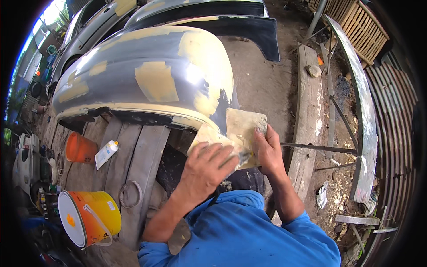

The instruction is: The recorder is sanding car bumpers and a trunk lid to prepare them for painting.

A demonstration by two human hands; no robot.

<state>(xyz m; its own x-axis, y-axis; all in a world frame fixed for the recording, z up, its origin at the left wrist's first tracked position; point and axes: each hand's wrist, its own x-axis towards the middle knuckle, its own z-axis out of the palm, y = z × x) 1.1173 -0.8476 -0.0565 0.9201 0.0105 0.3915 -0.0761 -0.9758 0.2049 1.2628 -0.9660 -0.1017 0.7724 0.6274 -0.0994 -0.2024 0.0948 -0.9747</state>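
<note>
Head view: the left hand [207, 164] is holding a pale flat piece [209, 135], its fingers lying across the face. The right hand [269, 151] is gripping a squarish beige plate [244, 122] by its edge, thumb on top. Both are sitting before the lower right corner of the bumper [129, 62], hiding part of its edge; contact with it: cannot tell.

Surroundings: to the left, planks [144, 155] are carrying an open orange bucket [81, 148], a white tube [106, 154] and a thin ring [130, 194]; a yellow pail [103, 216] with white lid is showing nearer. Behind the bumper, a dark curved panel [262, 38] is jutting right. On the right, a wooden beam [307, 115] is bearing a stone [313, 70], and a long grey bar [365, 120] is running alongside.

Count: hand-held pieces, 2; bumper, 1; bucket and pail, 1 each; tube, 1; ring, 1; stone, 1.
</note>
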